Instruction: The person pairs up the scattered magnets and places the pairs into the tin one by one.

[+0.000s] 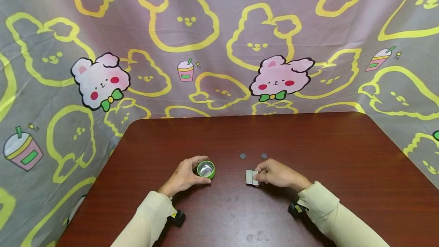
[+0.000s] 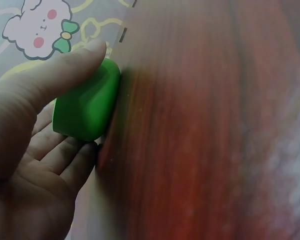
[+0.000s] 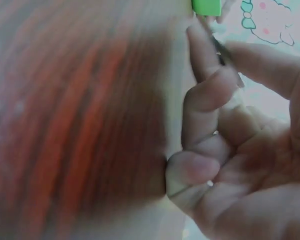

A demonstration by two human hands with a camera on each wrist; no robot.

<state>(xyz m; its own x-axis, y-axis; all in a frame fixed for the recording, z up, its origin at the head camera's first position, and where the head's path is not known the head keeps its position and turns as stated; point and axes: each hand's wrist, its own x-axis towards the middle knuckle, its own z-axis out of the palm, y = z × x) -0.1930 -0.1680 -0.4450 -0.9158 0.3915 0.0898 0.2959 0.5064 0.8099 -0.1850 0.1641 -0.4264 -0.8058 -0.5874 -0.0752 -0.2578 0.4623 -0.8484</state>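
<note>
In the head view my left hand [image 1: 183, 175] holds a small round bowl [image 1: 212, 174], green outside with a shiny metal inside, its opening facing up. The left wrist view has the thumb along one side of the green bowl [image 2: 85, 107] and fingers at the other, close to the tabletop. My right hand [image 1: 277, 173] pinches a small flat silvery rectangular piece [image 1: 249, 177], with a line across it, between thumb and fingers. Its thin edge [image 3: 221, 54] shows in the right wrist view; the other fingers are curled. The exact kind of this piece cannot be told.
Two small dark grey discs, a left one [image 1: 242, 156] and a right one [image 1: 263, 156], lie beyond the right hand. The brown wooden table [image 1: 219, 134] has rounded far corners. A cartoon-patterned cloth [image 1: 219, 60] hangs behind it and at both sides.
</note>
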